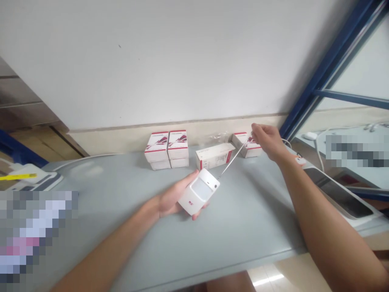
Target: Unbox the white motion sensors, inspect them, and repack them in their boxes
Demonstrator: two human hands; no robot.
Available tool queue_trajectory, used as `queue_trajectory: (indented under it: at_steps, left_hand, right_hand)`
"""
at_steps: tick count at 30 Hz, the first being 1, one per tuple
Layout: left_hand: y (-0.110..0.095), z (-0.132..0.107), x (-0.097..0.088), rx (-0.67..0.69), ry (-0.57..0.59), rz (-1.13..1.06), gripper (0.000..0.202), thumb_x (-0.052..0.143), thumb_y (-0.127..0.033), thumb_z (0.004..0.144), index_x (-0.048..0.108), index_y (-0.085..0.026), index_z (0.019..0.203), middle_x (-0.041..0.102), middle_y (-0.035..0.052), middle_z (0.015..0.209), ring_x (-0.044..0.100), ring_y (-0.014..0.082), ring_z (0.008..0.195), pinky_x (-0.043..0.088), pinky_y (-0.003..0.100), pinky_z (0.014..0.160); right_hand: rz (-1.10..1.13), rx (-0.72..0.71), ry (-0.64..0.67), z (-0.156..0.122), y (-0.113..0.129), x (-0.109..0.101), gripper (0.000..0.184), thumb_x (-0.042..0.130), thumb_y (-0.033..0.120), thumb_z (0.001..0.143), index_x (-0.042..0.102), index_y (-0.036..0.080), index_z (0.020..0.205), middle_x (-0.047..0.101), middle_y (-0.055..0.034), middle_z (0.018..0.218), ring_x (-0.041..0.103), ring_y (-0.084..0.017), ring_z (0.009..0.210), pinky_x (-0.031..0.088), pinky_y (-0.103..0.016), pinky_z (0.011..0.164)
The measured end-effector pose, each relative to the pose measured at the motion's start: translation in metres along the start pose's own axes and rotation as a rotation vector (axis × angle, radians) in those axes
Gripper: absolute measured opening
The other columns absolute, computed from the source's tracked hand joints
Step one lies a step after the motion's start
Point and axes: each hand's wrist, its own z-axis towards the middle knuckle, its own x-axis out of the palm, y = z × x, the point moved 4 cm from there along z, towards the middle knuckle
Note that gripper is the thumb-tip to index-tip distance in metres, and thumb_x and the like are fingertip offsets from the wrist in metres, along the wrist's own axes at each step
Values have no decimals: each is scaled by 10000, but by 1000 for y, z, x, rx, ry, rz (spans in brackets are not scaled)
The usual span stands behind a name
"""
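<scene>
My left hand [176, 198] grips a white motion sensor [199, 192] with a rounded lens panel, its fingers curling around the casing from below. A thin metal telescopic antenna [233, 159] extends from the sensor's top corner up and to the right. My right hand [267, 142] is raised over the far side of the table, its fingertips at the antenna's tip. Whether those fingers pinch the antenna, I cannot tell. Just behind this hand lies a white box with red trim [246, 145], partly hidden by it.
Stacked white-and-red boxes [166, 149] and a box lying flat [214, 156] stand along the wall on the grey table [243, 227], with a clear plastic bag [217, 138] behind. A white tray [337, 194] sits at the right edge; a blue window frame [319, 77] rises beyond.
</scene>
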Motion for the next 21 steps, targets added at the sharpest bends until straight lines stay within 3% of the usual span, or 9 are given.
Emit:
queue_trajectory:
  at_steps: [3,6,10,16,21]
  left_hand:
    - [-1,-1,0,-34,51,7,667,332,-731,1045,670,-156,1061,664,87,790,602,182,568,464,303,542]
    - [-2,-1,0,-47,58,10,661,334,-726,1047,669,-157,1036,654,83,774,613,188,581,481,308,566]
    - [1,0,-3,-49,27,-33,669,331,-728,1043,674,-155,1086,677,94,821,651,197,587,486,312,573]
    - [6,3,-3,-46,52,-51,682,319,-735,1038,664,-152,1115,700,104,833,687,224,584,474,325,564]
    - [6,5,-7,-31,43,-69,678,326,-741,1034,652,-154,1126,691,101,846,699,230,592,437,316,551]
  right_hand:
    - [22,16,-103,4,-11,-16,577,587,570,998,340,264,576,316,29,539,263,-131,514,179,-344,502]
    - [6,23,-116,7,-17,-22,587,593,571,998,345,263,565,319,25,530,251,-130,509,170,-351,501]
    - [70,1,-149,8,-13,-16,593,586,595,1000,365,264,560,339,17,530,285,-137,509,209,-343,494]
    - [298,59,-122,10,-7,0,435,716,602,931,586,240,729,310,69,575,281,-103,477,219,-286,444]
    - [605,245,-192,11,-11,6,222,813,419,905,699,231,933,536,31,734,412,-79,508,381,-229,410]
